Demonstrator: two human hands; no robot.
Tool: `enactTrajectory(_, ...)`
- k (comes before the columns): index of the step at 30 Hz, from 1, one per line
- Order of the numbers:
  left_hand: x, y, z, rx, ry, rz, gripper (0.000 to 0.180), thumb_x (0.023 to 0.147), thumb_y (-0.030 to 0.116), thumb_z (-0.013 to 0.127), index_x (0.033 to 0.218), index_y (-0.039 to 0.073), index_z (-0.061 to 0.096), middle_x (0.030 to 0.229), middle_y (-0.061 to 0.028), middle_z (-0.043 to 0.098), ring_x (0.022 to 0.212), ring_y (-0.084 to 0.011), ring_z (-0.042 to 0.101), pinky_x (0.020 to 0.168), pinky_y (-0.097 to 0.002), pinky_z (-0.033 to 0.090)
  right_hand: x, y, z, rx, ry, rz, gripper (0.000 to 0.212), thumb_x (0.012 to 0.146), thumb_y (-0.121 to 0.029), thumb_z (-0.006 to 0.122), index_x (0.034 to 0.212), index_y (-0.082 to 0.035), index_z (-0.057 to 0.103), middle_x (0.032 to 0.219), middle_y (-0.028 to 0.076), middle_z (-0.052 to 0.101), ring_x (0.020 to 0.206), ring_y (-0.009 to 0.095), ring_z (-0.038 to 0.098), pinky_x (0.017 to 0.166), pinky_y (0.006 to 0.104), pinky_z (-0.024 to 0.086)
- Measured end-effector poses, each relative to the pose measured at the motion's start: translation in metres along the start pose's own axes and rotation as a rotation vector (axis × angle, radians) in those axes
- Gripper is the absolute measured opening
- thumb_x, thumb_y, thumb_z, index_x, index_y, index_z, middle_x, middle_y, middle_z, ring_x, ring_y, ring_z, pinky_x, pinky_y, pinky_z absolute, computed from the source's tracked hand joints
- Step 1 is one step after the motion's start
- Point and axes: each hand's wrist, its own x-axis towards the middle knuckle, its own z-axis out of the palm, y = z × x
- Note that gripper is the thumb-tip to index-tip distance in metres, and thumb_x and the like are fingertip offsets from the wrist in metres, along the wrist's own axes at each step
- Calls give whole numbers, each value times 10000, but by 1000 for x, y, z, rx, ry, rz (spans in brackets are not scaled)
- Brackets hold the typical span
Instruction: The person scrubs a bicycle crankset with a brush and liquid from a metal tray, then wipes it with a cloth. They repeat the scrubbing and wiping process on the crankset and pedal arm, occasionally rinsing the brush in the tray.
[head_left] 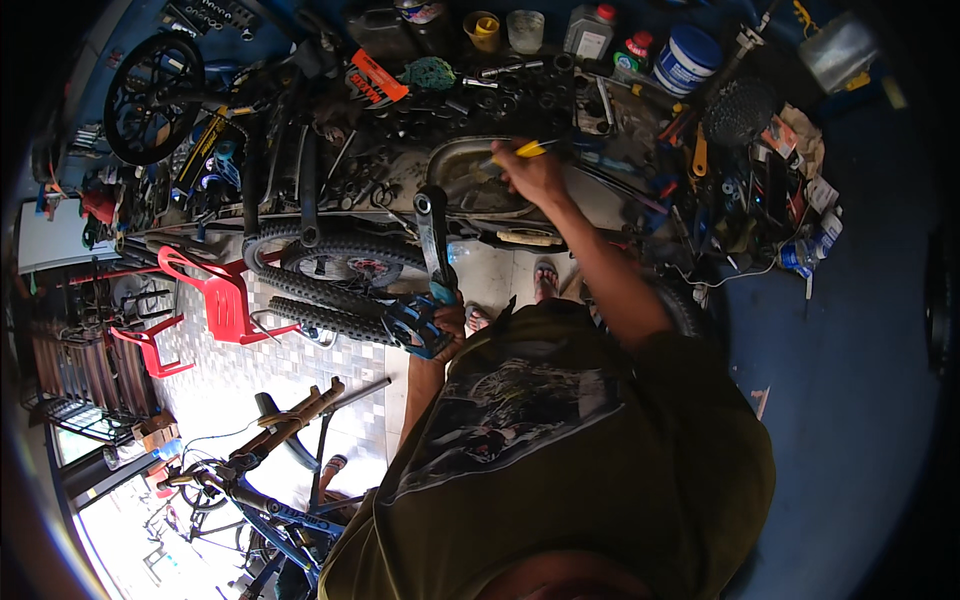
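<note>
Over the tray (455, 165), the right hand (534, 180) pinches a slanting yellow handle (532, 150); the left hand (450, 325), fingers partly hidden, grips a pedal (414, 326), crank (434, 240) pointing lengthwise toward the workbench (405, 178).

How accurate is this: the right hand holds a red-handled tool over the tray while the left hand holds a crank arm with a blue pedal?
The colour is wrong: the head view shows a yellow-handled tool in the right hand. The rest stands.

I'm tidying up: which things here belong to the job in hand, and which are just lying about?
Apparently in use:
- crank arm and pedal, left hand
- yellow tool, right hand
- metal tray

Seemingly lying about:
- red chairs
- blue-and-white tub
</note>
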Motion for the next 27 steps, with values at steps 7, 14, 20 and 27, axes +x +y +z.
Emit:
enactTrajectory(7,0,-9,1,-47,-20,-2,389,922,136,525,1247,-69,468,826,-62,516,679,-180,541,627,-322,507,10,12,11,-117,27,-54,342,956,-383,667,863,-55,688,588,29,613,473,119,588,451,285,463)
enactTrajectory(14,1,-15,5,-70,8,-91,325,974,88,435,1250,-74,493,775,-38,526,637,-175,534,655,-339,505,1,11,16,-29,35,-32,371,960,-387,677,816,-46,644,579,38,599,469,112,584,429,285,451)
enactTrajectory(20,7,-1,-6,-53,-44,-127,335,970,101,445,1255,-71,490,782,-38,536,638,-174,543,650,-333,510,-1,16,21,-131,61,-77,377,950,-397,680,847,-36,643,585,82,600,508,193,607,469,335,453)
enactTrajectory(27,6,-1,-8,-69,-40,-120,379,953,98,466,1290,-75,478,786,-36,530,639,-166,543,641,-321,514,-7,15,17,-84,24,-23,400,920,-428,687,915,-28,687,667,211,665,620,344,688,572,425,506)
